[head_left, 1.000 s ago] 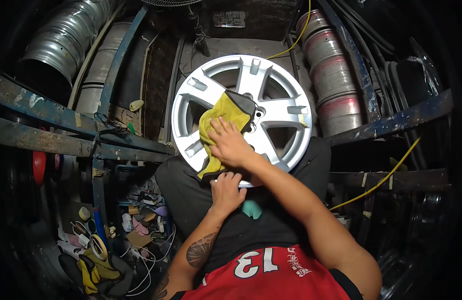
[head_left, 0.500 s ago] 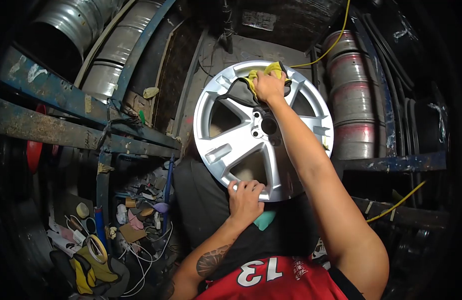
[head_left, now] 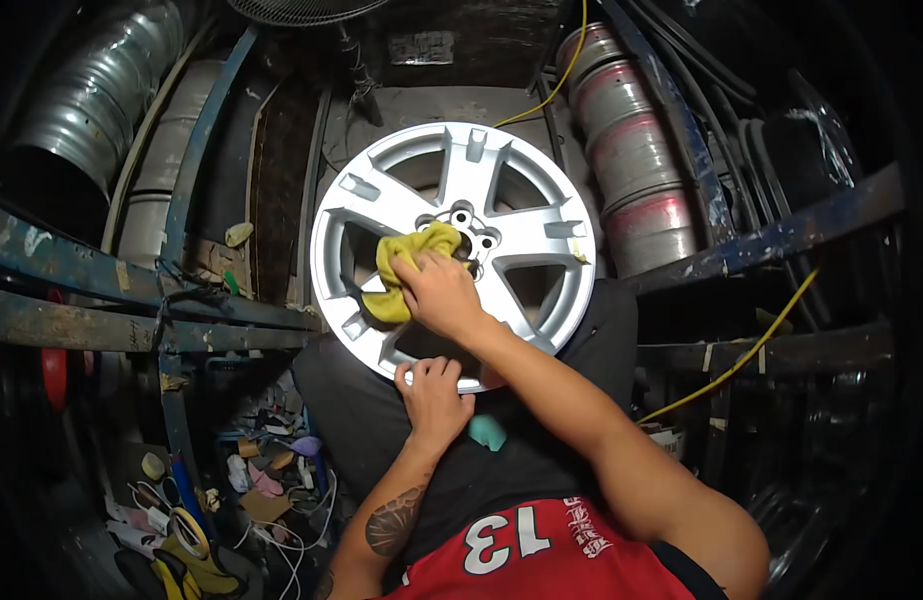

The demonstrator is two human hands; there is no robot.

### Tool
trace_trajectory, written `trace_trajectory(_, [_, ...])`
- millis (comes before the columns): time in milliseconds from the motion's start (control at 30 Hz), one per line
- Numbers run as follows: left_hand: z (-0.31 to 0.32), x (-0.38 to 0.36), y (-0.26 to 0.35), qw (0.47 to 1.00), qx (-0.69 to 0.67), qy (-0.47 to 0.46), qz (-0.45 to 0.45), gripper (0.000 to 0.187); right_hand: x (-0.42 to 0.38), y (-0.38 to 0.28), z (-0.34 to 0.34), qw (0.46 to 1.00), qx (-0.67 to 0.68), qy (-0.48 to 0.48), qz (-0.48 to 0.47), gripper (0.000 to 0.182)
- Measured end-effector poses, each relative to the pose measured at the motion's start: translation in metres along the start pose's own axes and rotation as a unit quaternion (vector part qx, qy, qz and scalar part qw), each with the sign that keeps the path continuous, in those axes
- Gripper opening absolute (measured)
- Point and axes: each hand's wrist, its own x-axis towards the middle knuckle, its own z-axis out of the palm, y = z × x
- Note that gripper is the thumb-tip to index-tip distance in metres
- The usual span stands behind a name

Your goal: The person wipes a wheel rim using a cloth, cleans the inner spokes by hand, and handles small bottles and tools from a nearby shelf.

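Far left of the silver alloy wheel (head_left: 451, 250), blue-painted steel rack beams (head_left: 131, 300) run across, with bare metal drums (head_left: 71, 110) stacked above them. Below and left of the wheel, on the floor, lies a litter of scraps, white cables and a roll of tape (head_left: 193, 528). The wheel itself stands nearly upright on the person's lap, face toward them, its five spokes fanning from a hub with lug holes. Just left of the hub a yellow cloth (head_left: 406, 270) is bunched against a spoke, and the right hand (head_left: 439, 295) lies on top of it, fingers curled, pressing it to the metal. At the wheel's bottom rim the left hand (head_left: 431, 395) grips the edge, fingers hooked over it. A small teal object (head_left: 486, 432) sits just below that rim. Right of the wheel stand more stacked rims (head_left: 636, 170), reddish-tinged, and a yellow hose (head_left: 751, 350) trails across dark shelving
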Motion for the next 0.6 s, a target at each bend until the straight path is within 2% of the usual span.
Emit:
trace_trajectory(67, [-0.001, -0.004, -0.005, 0.999, 0.032, -0.015, 0.0, 0.038, -0.019, 0.0, -0.014, 1.0, -0.008, -0.009, -0.023, 0.037])
trace_trajectory(200, [0.001, -0.002, -0.006, 0.999, -0.015, 0.039, 0.034, 0.039, -0.042, 0.03, -0.051, 0.993, -0.047, -0.07, -0.088, 0.037])
trace_trajectory(267, [-0.004, -0.003, -0.007, 0.998, -0.035, 0.028, 0.053, 0.039, -0.027, 0.053, -0.062, 0.973, -0.123, -0.19, 0.048, 0.041])
trace_trajectory(300, [-0.006, -0.004, -0.008, 0.997, -0.043, 0.02, 0.063, 0.039, -0.019, 0.066, -0.064, 0.973, -0.122, -0.189, 0.046, 0.041])
trace_trajectory(367, [-0.007, -0.006, -0.009, 0.997, -0.042, 0.023, 0.065, 0.039, -0.001, 0.096, -0.06, 0.979, -0.18, -0.09, 0.037, 0.045])
trace_trajectory(400, [-0.006, -0.005, -0.008, 0.997, -0.044, 0.026, 0.065, 0.039, 0.008, 0.107, -0.056, 0.979, -0.181, -0.086, 0.035, 0.045])
trace_trajectory(500, [-0.004, -0.006, -0.006, 0.997, -0.044, 0.028, 0.054, 0.039, 0.034, 0.136, -0.031, 0.974, -0.22, 0.019, -0.046, 0.05])
trace_trajectory(533, [-0.003, -0.005, -0.006, 0.998, -0.041, 0.025, 0.047, 0.039, 0.048, 0.145, -0.021, 0.975, -0.217, 0.022, -0.05, 0.05])
trace_trajectory(600, [-0.003, -0.004, -0.005, 0.998, -0.035, 0.024, 0.038, 0.039, 0.076, 0.159, -0.003, 0.981, -0.194, -0.001, 0.007, 0.056])
